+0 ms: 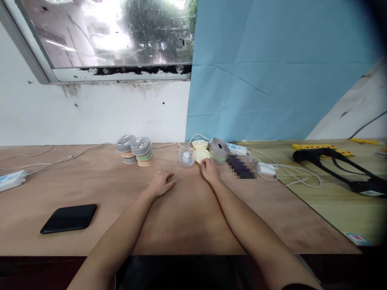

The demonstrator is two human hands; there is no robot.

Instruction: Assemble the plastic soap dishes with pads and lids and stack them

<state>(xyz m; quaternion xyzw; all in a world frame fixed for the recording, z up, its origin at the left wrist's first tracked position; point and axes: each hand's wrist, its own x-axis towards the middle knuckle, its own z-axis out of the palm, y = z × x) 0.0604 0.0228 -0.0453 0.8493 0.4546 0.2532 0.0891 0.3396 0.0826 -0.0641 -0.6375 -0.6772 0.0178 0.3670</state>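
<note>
My left hand (161, 183) lies flat on the wooden table (187, 217), fingers stretched out, holding nothing. My right hand (210, 169) reaches forward with its fingers curled at the edge of a pale yellow round piece (202, 154). Beside that piece lie a clear plastic lid (186, 157) on the left and a grey and green round container (219, 151) on the right. Whether the right fingers grip the yellow piece is not clear.
Two stacks of grey-lidded round containers (136, 151) stand further left. A black phone (69, 218) lies near left. A white power strip (10, 180) and cables run along the wall. A white charger (266, 169), black frame (341, 165) and yellow strip (320, 148) lie right.
</note>
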